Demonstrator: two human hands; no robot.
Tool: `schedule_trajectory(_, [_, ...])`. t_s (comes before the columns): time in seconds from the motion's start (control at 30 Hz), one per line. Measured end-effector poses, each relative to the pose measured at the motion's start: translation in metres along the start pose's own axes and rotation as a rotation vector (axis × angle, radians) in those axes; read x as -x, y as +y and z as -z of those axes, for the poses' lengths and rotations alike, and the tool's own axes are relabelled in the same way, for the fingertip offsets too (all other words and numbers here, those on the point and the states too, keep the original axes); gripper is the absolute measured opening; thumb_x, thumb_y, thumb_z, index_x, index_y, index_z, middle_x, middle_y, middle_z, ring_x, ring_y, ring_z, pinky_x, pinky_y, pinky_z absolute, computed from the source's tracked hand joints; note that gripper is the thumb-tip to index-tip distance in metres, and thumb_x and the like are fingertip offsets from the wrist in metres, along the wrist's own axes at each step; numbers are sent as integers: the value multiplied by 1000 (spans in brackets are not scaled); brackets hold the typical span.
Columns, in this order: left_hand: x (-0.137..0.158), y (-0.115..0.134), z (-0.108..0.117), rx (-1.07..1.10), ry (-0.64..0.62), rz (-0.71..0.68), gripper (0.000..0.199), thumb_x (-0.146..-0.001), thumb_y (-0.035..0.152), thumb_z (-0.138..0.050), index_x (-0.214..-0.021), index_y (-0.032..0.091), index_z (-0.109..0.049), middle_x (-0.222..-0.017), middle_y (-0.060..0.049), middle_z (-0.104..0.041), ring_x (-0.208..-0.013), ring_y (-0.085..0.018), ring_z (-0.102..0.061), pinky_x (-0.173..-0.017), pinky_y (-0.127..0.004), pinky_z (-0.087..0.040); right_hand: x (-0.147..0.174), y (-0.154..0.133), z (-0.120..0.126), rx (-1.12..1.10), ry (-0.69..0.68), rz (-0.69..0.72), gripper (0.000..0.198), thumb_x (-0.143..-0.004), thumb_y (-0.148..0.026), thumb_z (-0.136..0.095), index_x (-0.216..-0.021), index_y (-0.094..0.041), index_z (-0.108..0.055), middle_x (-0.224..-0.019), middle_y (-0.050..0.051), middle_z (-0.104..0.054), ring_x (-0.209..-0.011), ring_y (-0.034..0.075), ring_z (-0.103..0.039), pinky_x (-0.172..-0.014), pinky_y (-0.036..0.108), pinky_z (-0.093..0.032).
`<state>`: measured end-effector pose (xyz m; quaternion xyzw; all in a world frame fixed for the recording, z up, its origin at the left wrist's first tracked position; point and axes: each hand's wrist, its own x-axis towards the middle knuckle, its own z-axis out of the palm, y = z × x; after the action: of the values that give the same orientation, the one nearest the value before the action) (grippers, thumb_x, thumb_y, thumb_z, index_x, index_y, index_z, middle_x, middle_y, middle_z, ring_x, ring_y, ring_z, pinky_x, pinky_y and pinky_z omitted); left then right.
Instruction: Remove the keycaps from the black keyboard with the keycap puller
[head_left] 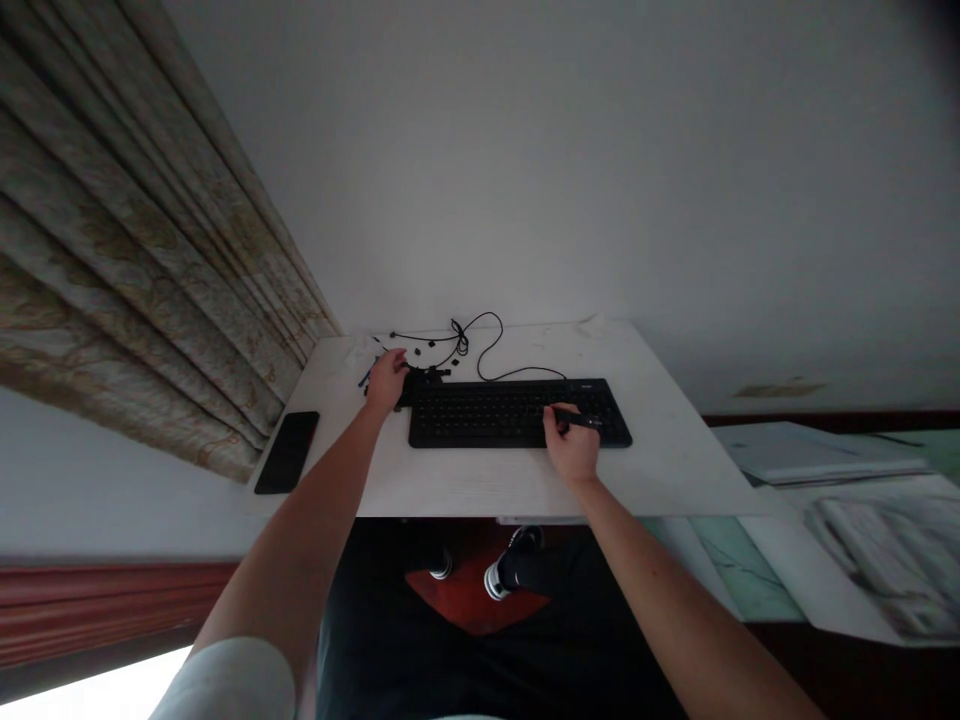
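Note:
A black keyboard (480,428) lies lengthwise across the white table. Over its right part, my right hand (576,452) is closed around a black pen-like tool (579,418) with light marks near one end. The tool lies almost level in the grip, and its kind is unclear. My left hand (385,380) is beyond the keyboard's upper left corner, fingers bent and drawn together beside a cluster of small black pieces (431,374). Whatever its fingertips hold is too small to make out. Several more dark bits, like keycaps, are scattered behind the cluster.
The keyboard's black cable (491,346) runs back and coils into a bundle near the wall. A black phone (287,453) lies at the table's left edge, beside a patterned curtain (150,220). Papers (825,455) and a plastic-wrapped bundle (892,560) sit lower right.

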<state>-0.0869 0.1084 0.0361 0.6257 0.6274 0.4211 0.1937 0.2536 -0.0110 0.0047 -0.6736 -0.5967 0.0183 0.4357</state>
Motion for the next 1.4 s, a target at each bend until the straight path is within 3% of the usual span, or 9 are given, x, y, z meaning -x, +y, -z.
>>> schedule_trajectory(0.2, [-9,5,-12,-17,-1,-15,30,-84,5,-57,-111,16,-67,-117,-11,-70,-106,-20,-68,-101,-37,-51,0,-1,1,13,-8,-9,47,-95,-53,-42,-92,-15,-70,-60,3,-58,-56,18,-54,-59,29,-40])
schedule_trajectory(0.37, [-9,2,-22,-52,-101,-24,35,-83,2,-54,-112,15,-67,-119,-11,-70,-109,-20,-67,-102,-37,-51,-1,0,1,6,-10,-22,48,-95,-54,-42,-93,-15,-70,-61,3,-59,-57,18,-55,-59,28,-40])
schedule_trajectory(0.47, [-7,-1,-21,-112,-151,-83,42,-81,0,-52,-118,15,-65,-125,-12,-67,-117,-22,-63,-109,-39,-46,-1,1,0,-1,-21,-30,49,-95,-55,-42,-92,-15,-70,-61,3,-59,-56,18,-55,-58,28,-40])
schedule_trajectory(0.57, [-2,4,-18,-164,-103,-185,47,-81,-3,-44,-121,14,-64,-131,-12,-62,-127,-21,-56,-116,-39,-39,-1,1,-1,-11,-21,-38,49,-95,-55,-42,-92,-15,-69,-61,3,-59,-56,18,-55,-58,28,-40])
schedule_trajectory(0.7, [31,26,-32,-190,-28,-293,44,-82,-2,-42,-114,16,-66,-124,-11,-62,-122,-22,-57,-112,-40,-42,0,2,-1,-15,-9,-43,49,-95,-56,-43,-91,-14,-69,-60,3,-59,-55,18,-55,-58,28,-41])
schedule_trajectory(0.87, [103,64,-82,-159,-186,-418,33,-84,6,-54,-111,21,-66,-111,-7,-66,-108,-22,-62,-100,-40,-50,-2,1,0,3,-7,-53,52,-95,-57,-42,-90,-13,-69,-57,3,-58,-53,18,-55,-56,28,-39])
schedule_trajectory(0.97, [129,75,-104,-175,-201,-457,31,-84,10,-58,-113,21,-65,-111,-8,-67,-107,-24,-62,-99,-42,-50,-3,1,0,10,18,-59,51,-95,-56,-42,-89,-13,-70,-55,3,-58,-51,18,-55,-56,28,-39])
schedule_trajectory(1.27, [133,76,-104,-201,-174,-484,28,-89,19,-59,-117,19,-62,-112,-10,-68,-111,-26,-61,-101,-45,-47,-8,-2,5,-240,0,-170,46,-92,-56,-50,-90,-14,-68,-66,8,-70,-64,23,-70,-63,32,-52])
schedule_trajectory(1.4, [133,78,-106,-208,-173,-482,29,-90,20,-58,-119,19,-61,-112,-10,-68,-110,-26,-61,-101,-45,-46,-22,-17,6,-396,-248,-236,41,-89,-54,-58,-90,-15,-68,-68,9,-72,-59,23,-71,-53,30,-54])
